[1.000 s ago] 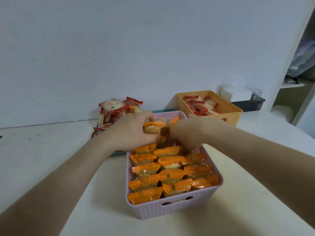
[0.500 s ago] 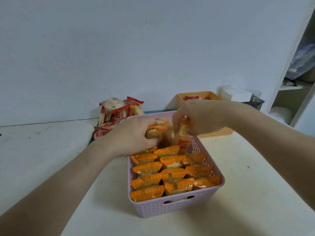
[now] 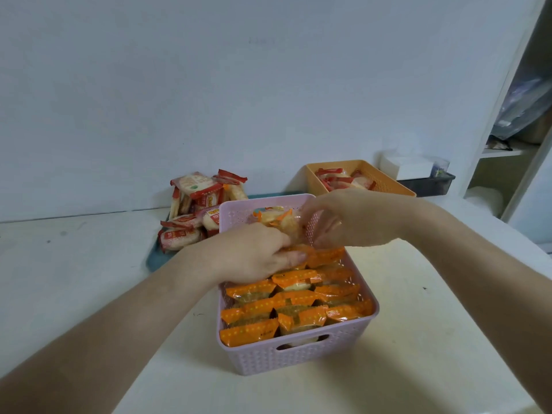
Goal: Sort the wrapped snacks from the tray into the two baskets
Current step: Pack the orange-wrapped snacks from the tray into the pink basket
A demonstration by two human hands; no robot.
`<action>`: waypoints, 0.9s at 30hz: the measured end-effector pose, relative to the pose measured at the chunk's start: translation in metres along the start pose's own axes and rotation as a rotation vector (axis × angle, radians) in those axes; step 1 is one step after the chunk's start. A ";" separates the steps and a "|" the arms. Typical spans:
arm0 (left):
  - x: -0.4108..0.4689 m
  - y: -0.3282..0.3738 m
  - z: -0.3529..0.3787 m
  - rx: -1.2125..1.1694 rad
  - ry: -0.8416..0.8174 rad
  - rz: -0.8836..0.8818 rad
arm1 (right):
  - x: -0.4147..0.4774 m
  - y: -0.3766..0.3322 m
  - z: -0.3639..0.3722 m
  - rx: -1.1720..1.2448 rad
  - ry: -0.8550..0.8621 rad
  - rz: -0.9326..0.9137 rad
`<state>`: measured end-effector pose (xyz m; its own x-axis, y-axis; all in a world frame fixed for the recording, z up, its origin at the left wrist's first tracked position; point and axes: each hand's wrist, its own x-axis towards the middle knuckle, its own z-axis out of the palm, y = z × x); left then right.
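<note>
Head view, sorting station, one entry per item:

- Lilac basket (image 3: 298,360): centre of the table (image 3: 89,279), nearest the person. It holds orange-wrapped snacks (image 3: 298,300) packed in rows, each lying with its long axis left to right.
- Raised snack (image 3: 279,221): orange-trimmed wrapper, held above the far end of the lilac basket, just over the back row and between the two hands. Its long axis runs roughly left to right and is somewhat tilted.
- Right hand (image 3: 352,218): comes in from the right, fingertips pinching the right end of the raised snack's wrapper. It is the nearer hand and the one carrying.
- Left hand (image 3: 254,252): low at the far-left corner of the lilac basket, fingers curled, thumb lying on an orange wrapper of the back row. Whether it grips that wrapper or only steadies it cannot be told.
- Tray (image 3: 153,258): teal, behind and left of the lilac basket, with red-wrapped snacks (image 3: 194,186) heaped on it and awaiting sorting.
- Orange basket (image 3: 385,180): back right, well apart from the hands, with a few red-wrapped pieces inside.

Judgement: the slot for the raised snack lies directly below the grip, so the coming move is a short drop. It turns on levelling the snack parallel to the packed rows, with the left hand placed to hold the neighbours aside
</note>
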<state>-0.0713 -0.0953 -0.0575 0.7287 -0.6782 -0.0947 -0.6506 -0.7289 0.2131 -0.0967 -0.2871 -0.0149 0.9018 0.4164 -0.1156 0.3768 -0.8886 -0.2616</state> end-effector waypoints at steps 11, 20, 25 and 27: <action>0.005 -0.013 -0.005 0.030 0.042 -0.051 | 0.039 0.008 0.005 -0.130 0.266 -0.031; 0.007 -0.018 -0.003 0.130 0.130 -0.027 | 0.062 0.009 0.025 -0.564 0.306 -0.093; 0.005 -0.030 -0.010 0.077 -0.013 -0.048 | 0.028 0.008 0.001 -0.308 0.229 0.002; 0.003 -0.027 -0.016 -0.046 -0.003 -0.090 | 0.012 0.004 -0.007 -0.134 0.087 0.046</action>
<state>-0.0481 -0.0765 -0.0476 0.7830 -0.6106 -0.1184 -0.5723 -0.7818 0.2475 -0.0835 -0.2868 -0.0110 0.9316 0.3612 -0.0399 0.3538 -0.9266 -0.1272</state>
